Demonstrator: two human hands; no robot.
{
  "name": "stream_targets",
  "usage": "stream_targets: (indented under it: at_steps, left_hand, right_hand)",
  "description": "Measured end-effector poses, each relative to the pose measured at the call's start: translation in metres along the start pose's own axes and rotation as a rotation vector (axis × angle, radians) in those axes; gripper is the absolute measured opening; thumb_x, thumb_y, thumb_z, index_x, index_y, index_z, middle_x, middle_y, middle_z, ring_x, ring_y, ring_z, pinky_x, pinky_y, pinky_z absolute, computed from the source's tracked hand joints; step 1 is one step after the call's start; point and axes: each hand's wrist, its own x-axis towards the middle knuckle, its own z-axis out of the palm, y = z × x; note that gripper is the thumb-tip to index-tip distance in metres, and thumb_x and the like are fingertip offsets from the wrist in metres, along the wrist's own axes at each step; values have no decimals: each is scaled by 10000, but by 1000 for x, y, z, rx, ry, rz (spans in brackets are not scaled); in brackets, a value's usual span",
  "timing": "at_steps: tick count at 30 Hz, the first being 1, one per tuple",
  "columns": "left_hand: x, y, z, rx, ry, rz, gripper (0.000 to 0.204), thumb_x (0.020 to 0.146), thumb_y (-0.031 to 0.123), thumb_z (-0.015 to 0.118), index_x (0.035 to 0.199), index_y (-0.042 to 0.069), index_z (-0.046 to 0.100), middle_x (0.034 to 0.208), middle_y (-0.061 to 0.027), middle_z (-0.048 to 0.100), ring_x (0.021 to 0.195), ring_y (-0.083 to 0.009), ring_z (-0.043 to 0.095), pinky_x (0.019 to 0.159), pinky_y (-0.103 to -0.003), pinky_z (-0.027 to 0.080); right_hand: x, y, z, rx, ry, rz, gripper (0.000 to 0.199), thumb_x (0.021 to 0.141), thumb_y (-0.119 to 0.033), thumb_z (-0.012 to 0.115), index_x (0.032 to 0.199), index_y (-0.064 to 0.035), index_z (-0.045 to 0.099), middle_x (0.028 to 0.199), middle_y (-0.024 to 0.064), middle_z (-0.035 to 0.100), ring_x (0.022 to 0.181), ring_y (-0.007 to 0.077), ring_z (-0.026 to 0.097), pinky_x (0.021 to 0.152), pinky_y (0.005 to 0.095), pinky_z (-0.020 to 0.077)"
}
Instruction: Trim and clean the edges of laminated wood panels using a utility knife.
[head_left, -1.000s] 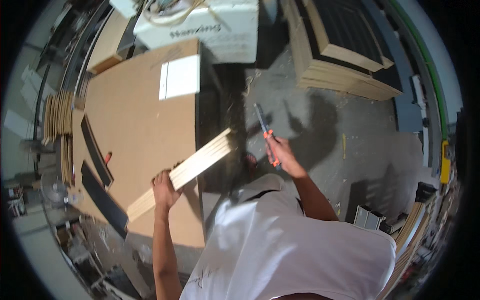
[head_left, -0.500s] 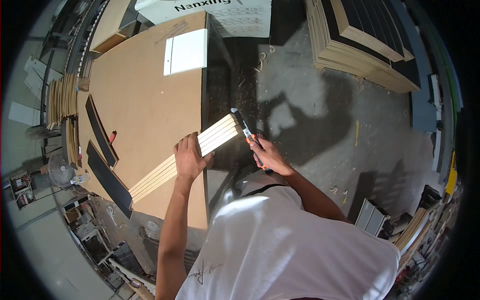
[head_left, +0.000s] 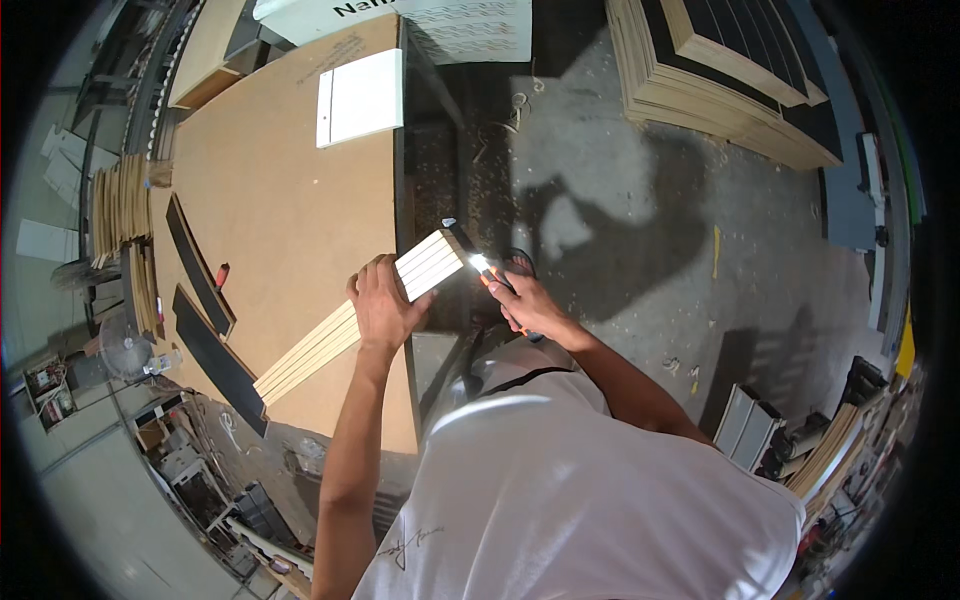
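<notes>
My left hand (head_left: pixel 385 305) is closed over a stack of long, pale wooden strips (head_left: pixel 308 350), thumb on the near side. The strips lie slantwise on the brown board-topped table (head_left: pixel 260 190), and their right ends stick out past its edge. My right hand (head_left: pixel 528 303) grips an orange-and-black utility knife (head_left: pixel 492 274). Its dark, narrow front part lies along the strips' right ends, with a shiny tip beyond the far corner. At their other end the strips meet a black panel piece (head_left: pixel 215 355); a second black strip (head_left: pixel 198 262) lies farther off.
A white panel (head_left: pixel 360 98) lies on the table's far part. A small red-handled tool (head_left: pixel 222 274) rests beside the black strip. Bundled wood strips (head_left: pixel 120 205) stand at the left. Stacked boards (head_left: pixel 720 110) occupy the far right, and scraps lie on the concrete floor (head_left: pixel 620 260).
The knife and the strips' right ends have shifted slightly left. My right hand has moved a little left and down with the knife; my left hand keeps its hold. The view has shifted slightly.
</notes>
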Motion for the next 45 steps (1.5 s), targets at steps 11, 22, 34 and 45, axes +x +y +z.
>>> stream_targets:
  at_steps: [11, 22, 34, 45]
  left_hand:
    - [-1, -7, 6, -53, 4, -14, 674, 658, 395, 860, 1150, 24, 587, 1024, -137, 647, 968, -346, 611, 891, -471, 446]
    - [4, -7, 13, -46, -52, 17, 678, 680, 386, 877, 1146, 12, 555, 959, -152, 612, 907, -348, 593, 841, -472, 447]
    - [-1, -14, 11, -35, -47, 61, 701, 713, 440, 827, 1180, 20, 517, 1025, -127, 572, 934, -337, 562, 828, -466, 392]
    - [0, -11, 6, -30, -47, 62, 684, 707, 402, 842, 1174, 18, 522, 984, -144, 583, 910, -343, 568, 803, -473, 403]
  right_hand:
    - [9, 8, -19, 110, -83, 1, 294, 1004, -293, 585, 1172, -55, 626, 680, 23, 608, 498, 93, 557, 440, 260, 441]
    - [168, 49, 26, 949, 48, 222, 283, 931, -283, 695, 1115, -109, 567, 829, 6, 575, 636, 144, 577, 591, 320, 485]
    - [173, 8, 46, 635, 133, 59, 449, 918, -517, 658, 922, -70, 615, 760, 51, 606, 677, 165, 591, 645, 342, 451]
    - [97, 31, 34, 442, 336, -165, 474, 1020, -482, 478, 1126, -28, 562, 895, 150, 624, 828, 225, 616, 764, 365, 483]
